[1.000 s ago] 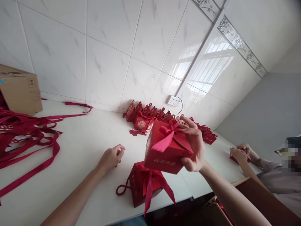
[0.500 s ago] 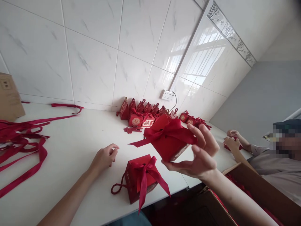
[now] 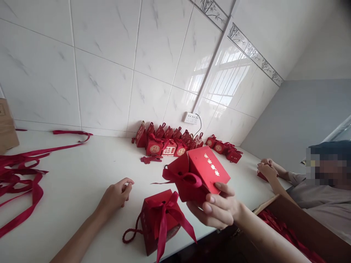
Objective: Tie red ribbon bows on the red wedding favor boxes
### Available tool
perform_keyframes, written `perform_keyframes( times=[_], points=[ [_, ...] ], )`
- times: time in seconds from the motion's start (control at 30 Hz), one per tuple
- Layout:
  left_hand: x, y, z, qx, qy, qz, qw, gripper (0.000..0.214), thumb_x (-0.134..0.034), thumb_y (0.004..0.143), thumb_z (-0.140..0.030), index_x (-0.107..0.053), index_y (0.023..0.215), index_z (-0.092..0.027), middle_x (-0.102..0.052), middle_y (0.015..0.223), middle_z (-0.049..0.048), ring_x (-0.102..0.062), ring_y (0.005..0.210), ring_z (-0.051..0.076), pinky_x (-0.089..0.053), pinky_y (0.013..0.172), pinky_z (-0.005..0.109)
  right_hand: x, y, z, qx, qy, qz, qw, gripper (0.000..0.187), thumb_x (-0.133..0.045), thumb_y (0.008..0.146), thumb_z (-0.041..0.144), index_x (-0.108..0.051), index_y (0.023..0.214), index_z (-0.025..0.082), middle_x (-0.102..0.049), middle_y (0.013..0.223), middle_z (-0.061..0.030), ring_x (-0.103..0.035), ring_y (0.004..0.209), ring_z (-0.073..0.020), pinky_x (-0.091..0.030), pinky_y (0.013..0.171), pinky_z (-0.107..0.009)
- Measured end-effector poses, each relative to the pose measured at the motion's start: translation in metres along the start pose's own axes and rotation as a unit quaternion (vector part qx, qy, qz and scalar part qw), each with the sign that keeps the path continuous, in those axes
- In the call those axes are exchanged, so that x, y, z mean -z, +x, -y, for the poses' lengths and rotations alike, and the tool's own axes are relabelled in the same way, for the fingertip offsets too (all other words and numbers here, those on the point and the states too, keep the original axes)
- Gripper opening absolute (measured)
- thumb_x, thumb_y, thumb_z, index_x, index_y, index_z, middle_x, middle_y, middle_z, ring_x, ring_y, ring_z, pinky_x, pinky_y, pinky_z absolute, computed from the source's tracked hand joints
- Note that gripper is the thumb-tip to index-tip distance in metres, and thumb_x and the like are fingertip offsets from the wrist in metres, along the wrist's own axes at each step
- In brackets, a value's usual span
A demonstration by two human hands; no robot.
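Observation:
My right hand (image 3: pixel 215 210) grips a red gift box (image 3: pixel 210 168) from below, raised over the table. Pale lettering marks one face of it, and a dark red ribbon bow (image 3: pixel 192 180) is tied on the side facing left. Below and to the left, a second red gift box (image 3: pixel 146 226) stands on the table near the front edge, with a ribbon bow (image 3: pixel 164 208) on it and a twisted cord loop (image 3: pixel 130 235) at its left. My left hand (image 3: pixel 116 191) hovers beside that box, fingers loosely curled in, nothing visible in them.
Several red boxes (image 3: pixel 168 148) line the table by the tiled wall, near a power socket (image 3: pixel 191 118). Loose red ribbons (image 3: pixel 35 190) and a cardboard box (image 3: pixel 8 126) lie left. At right, a person's hands (image 3: pixel 267 168) hold a red item behind an open carton (image 3: pixel 298 219).
My right hand has turned the held box, so its lettered face now shows, and has moved slightly lower. My left hand stays curled near the standing box. The view has shifted a little.

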State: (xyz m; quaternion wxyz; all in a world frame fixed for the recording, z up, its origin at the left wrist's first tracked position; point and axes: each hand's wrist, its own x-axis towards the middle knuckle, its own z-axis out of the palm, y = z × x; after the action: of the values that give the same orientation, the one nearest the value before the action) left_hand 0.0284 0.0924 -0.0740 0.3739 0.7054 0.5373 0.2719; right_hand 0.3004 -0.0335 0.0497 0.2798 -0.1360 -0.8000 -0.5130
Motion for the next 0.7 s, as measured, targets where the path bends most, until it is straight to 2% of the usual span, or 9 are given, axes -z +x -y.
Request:
perform_keyframes(
  times=[0.1,0.2,0.27,0.4,0.47,0.57,0.63,0.7],
  points=[
    [-0.001,-0.001,0.000,-0.006,0.000,-0.004,1.000,0.029,-0.034,0.080,-0.041,-0.054,0.088,-0.022,-0.051,0.051,-0.0067,-0.048,0.040,0.012,-0.039,0.050,0.023,-0.002,-0.021,0.000,-0.130,-0.018,0.069,0.989,0.022,-0.071,0.075,0.022,-0.061,0.095,0.026,-0.036,0.138,-0.0066,-0.038,0.129,-0.0251,-0.042,0.099,-0.043],
    [-0.004,-0.001,0.001,-0.009,-0.001,-0.004,1.000,0.029,-0.032,0.080,-0.039,-0.054,0.087,-0.021,-0.050,0.050,-0.0064,-0.045,0.037,0.011,-0.037,0.047,0.023,-0.004,-0.065,0.008,-0.262,-0.054,0.174,0.948,0.020,-0.059,0.084,0.025,-0.055,0.102,0.018,-0.036,0.136,-0.0197,-0.047,0.119,-0.0336,-0.046,0.086,-0.050],
    [-0.005,0.000,0.003,-0.008,0.002,-0.003,1.000,0.028,-0.031,0.080,-0.038,-0.054,0.087,-0.021,-0.049,0.049,-0.0064,-0.043,0.036,0.010,-0.036,0.045,0.022,-0.005,-0.105,0.015,-0.283,-0.107,0.227,0.926,0.013,-0.048,0.089,0.025,-0.053,0.096,0.015,-0.042,0.129,-0.0241,-0.053,0.110,-0.0339,-0.046,0.081,-0.051],
    [-0.007,0.001,0.004,-0.009,0.002,-0.001,1.000,0.027,-0.031,0.080,-0.036,-0.053,0.085,-0.021,-0.049,0.049,-0.0064,-0.041,0.035,0.010,-0.035,0.045,0.022,-0.002,-0.182,0.020,-0.287,-0.203,0.318,0.880,0.021,-0.034,0.092,0.027,-0.052,0.086,0.017,-0.047,0.127,-0.0249,-0.058,0.103,-0.0315,-0.049,0.070,-0.044],
    [-0.007,0.000,0.004,-0.015,-0.002,-0.001,1.000,0.026,-0.032,0.080,-0.037,-0.053,0.084,-0.022,-0.049,0.049,-0.0063,-0.040,0.035,0.010,-0.035,0.045,0.022,0.001,-0.207,0.014,-0.322,-0.232,0.382,0.835,0.023,-0.032,0.090,0.024,-0.054,0.085,0.017,-0.047,0.128,-0.0245,-0.057,0.104,-0.0326,-0.049,0.067,-0.046],
    [-0.007,0.000,0.004,-0.021,-0.003,-0.003,1.000,0.025,-0.033,0.080,-0.038,-0.053,0.082,-0.022,-0.049,0.048,-0.0062,-0.039,0.036,0.011,-0.034,0.045,0.022,0.004,-0.228,-0.008,-0.437,-0.210,0.467,0.739,0.022,-0.037,0.087,0.026,-0.057,0.088,0.017,-0.047,0.127,-0.0252,-0.052,0.112,-0.0359,-0.050,0.064,-0.050],
    [-0.007,0.000,0.004,-0.018,-0.007,-0.004,1.000,0.025,-0.034,0.079,-0.039,-0.053,0.082,-0.023,-0.049,0.048,-0.0061,-0.039,0.036,0.011,-0.033,0.044,0.022,0.004,-0.236,-0.029,-0.537,-0.183,0.487,0.665,0.020,-0.043,0.086,0.028,-0.058,0.090,0.016,-0.046,0.129,-0.0233,-0.048,0.118,-0.0362,-0.051,0.069,-0.052],
    [-0.007,0.001,0.004,-0.012,-0.016,-0.006,1.000,0.024,-0.036,0.078,-0.039,-0.053,0.082,-0.023,-0.049,0.048,-0.0062,-0.040,0.035,0.011,-0.033,0.043,0.022,0.005,-0.242,-0.048,-0.627,-0.188,0.478,0.585,0.021,-0.045,0.084,0.025,-0.059,0.097,0.015,-0.041,0.135,-0.0235,-0.040,0.126,-0.0386,-0.048,0.077,-0.057]
  ],
)
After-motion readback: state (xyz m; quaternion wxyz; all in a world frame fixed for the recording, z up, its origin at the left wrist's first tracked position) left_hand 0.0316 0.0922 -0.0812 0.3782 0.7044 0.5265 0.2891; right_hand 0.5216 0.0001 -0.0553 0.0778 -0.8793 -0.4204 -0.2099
